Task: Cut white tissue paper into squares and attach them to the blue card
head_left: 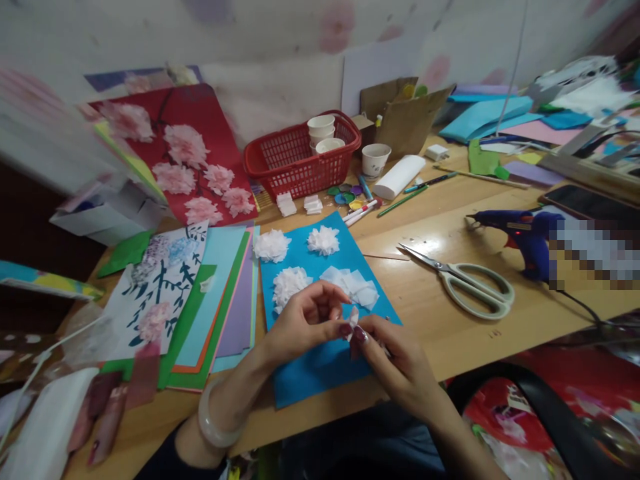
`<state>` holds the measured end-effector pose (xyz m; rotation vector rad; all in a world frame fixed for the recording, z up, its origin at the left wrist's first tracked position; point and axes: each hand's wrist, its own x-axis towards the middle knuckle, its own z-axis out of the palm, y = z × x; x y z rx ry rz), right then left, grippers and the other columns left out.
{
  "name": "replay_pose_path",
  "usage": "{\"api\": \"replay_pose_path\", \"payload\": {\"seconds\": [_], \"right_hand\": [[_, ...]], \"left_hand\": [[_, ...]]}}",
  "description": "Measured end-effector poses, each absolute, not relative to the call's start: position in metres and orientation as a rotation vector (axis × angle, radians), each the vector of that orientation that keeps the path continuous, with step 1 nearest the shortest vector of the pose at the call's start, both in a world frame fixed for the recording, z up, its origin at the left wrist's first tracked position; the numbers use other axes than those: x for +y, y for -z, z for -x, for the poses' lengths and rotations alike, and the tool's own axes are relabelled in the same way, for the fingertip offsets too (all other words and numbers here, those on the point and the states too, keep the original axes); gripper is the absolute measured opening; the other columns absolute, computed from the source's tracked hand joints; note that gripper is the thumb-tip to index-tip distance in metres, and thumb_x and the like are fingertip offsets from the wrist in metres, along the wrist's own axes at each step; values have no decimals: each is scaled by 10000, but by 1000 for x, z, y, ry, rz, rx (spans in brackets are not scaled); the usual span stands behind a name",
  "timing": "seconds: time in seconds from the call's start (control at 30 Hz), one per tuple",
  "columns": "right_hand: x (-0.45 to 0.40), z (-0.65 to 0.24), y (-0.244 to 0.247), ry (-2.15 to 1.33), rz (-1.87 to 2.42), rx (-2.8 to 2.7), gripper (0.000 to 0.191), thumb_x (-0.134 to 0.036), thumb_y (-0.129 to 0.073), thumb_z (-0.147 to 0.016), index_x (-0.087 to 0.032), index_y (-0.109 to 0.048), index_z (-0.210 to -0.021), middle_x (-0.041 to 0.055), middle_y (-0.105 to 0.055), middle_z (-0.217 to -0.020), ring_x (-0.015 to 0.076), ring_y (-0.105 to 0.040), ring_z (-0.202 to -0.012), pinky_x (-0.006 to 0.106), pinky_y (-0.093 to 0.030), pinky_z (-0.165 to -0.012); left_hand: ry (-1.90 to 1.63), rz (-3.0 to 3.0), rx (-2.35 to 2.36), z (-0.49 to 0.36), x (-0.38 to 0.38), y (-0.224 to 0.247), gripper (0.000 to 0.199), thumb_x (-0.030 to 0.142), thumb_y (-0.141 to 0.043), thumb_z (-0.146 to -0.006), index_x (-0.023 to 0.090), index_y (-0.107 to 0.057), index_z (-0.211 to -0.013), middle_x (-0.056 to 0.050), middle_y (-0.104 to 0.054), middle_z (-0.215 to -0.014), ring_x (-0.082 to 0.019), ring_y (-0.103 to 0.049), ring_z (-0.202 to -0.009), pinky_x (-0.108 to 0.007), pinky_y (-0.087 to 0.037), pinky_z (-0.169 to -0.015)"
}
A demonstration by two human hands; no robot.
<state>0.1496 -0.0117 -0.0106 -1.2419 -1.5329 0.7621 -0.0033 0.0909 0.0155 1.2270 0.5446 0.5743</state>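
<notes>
Between the fingertips of both hands is a small twisted piece of white tissue paper. My left hand pinches it from the left, thumb and finger closed. My right hand grips its lower part from the right, fingers bent together. Both hands are over a blue sheet of paper. On that sheet lie fluffy white paper flowers, one of them overlapping its left edge. Behind my hands is a loose stack of white tissue squares.
To the right lie scissors and a blue glue gun with a cord. Coloured paper sheets are stacked at left. A red basket with paper cups and a red flower picture stand behind. A paper cup sits beside the basket.
</notes>
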Motion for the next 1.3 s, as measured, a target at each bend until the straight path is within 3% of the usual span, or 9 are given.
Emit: {"api": "replay_pose_path", "payload": {"seconds": [0.1,0.17,0.3,0.63,0.8,0.9,1.07,1.3], "right_hand": [[-13,-150,10,-748,1235,-1462,268,-206,-425,-992,-205,-588,-779,-37,-567,-638,101,-506,-523,228,-394,-540],[-14,-150,10,-757,1242,-1424,271,-216,-429,-995,-207,-598,-783,-33,-581,-654,98,-493,-504,233,-401,-535],[-14,-150,11,-780,1235,-1407,287,-230,-390,-1009,-213,-623,-840,-7,-613,-703,113,-515,-515,248,-426,-537],[-11,-148,9,-698,1240,-1430,277,-255,-411,-1008,-220,-608,-816,-20,-573,-628,126,-516,-508,253,-444,-543],[-13,-147,10,-788,1252,-1328,310,-303,-401,-1031,-222,-617,-824,-25,-552,-635,121,-515,-524,242,-425,-537],[-15,-147,12,-850,1251,-1269,337,-342,-365,-1045,-224,-638,-886,-25,-544,-626,129,-524,-535,244,-420,-532],[-15,-148,13,-881,1230,-1314,407,-375,-325,-1048,-212,-649,-861,3,-578,-679,150,-551,-586,273,-450,-577],[-13,-150,9,-752,1214,-1377,357,-331,-383,-1034,-223,-616,-786,-11,-587,-660,131,-505,-529,266,-430,-570]], "left_hand": [[-692,-1477,562,4,89,-20,145,288,-768,-778,150,-728,-786,-31,-662,-722,-137,-615,-705,-249,-501,-665],[-753,-1618,571,5,87,-23,61,207,-724,-795,162,-765,-786,-57,-708,-754,-161,-648,-733,-265,-520,-669],[-852,-1785,626,6,82,-26,132,120,-696,-778,195,-800,-808,-61,-741,-767,-166,-679,-713,-269,-541,-648],[-987,-1969,667,3,77,-26,135,130,-726,-771,217,-808,-832,-51,-751,-728,-161,-686,-649,-271,-557,-622],[-957,-2035,647,5,76,-25,169,107,-680,-804,210,-793,-875,-62,-776,-795,-176,-710,-704,-290,-561,-669],[-950,-2065,611,5,76,-25,159,147,-760,-757,195,-777,-908,-77,-779,-840,-191,-713,-743,-304,-559,-696],[-986,-2085,695,4,74,-25,99,137,-696,-812,225,-741,-802,-40,-757,-751,-182,-691,-708,-317,-542,-693],[-950,-2006,654,4,73,-29,105,128,-743,-752,213,-709,-700,-53,-747,-778,-195,-690,-754,-338,-542,-732]]}}
